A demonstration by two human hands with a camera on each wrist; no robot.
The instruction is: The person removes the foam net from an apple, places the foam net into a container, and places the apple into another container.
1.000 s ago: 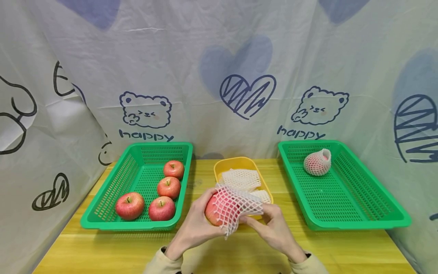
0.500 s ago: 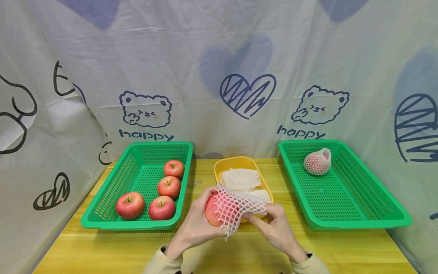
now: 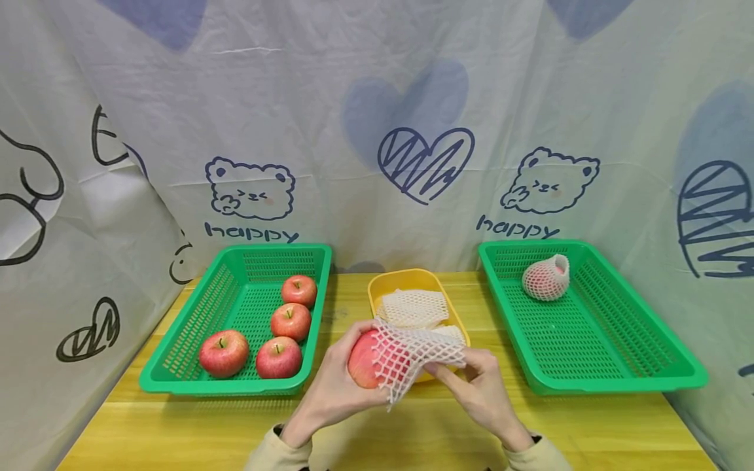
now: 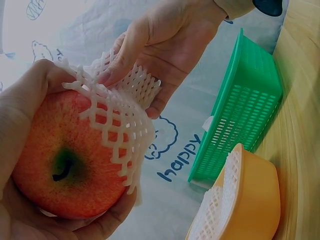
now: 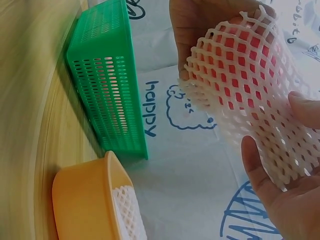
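My left hand [image 3: 332, 386] grips a red apple [image 4: 65, 150], its stem end facing the left wrist camera. A white foam net sleeve [image 3: 406, 353] is stretched over the apple's right side, and the left fingertips lie at the sleeve's edge. On the other side, my right hand [image 3: 480, 392] pinches the loose end of the sleeve between thumb and fingers. Seen from the right wrist, the net [image 5: 240, 70] covers one side of the apple and narrows toward the right hand. The left part of the apple is bare.
A green basket [image 3: 150, 379] with several bare apples stands on the left. In the right green basket [image 3: 677, 379] lies one net-wrapped apple [image 3: 546, 280]. Behind the hands, a yellow bin [image 3: 377, 282] holds more foam nets [image 3: 415, 307]. A patterned cloth [image 3: 353, 78] hangs behind.
My right hand has moved slightly to the right, drawing the loose end of the net longer. The apple and left hand have shifted a little left.
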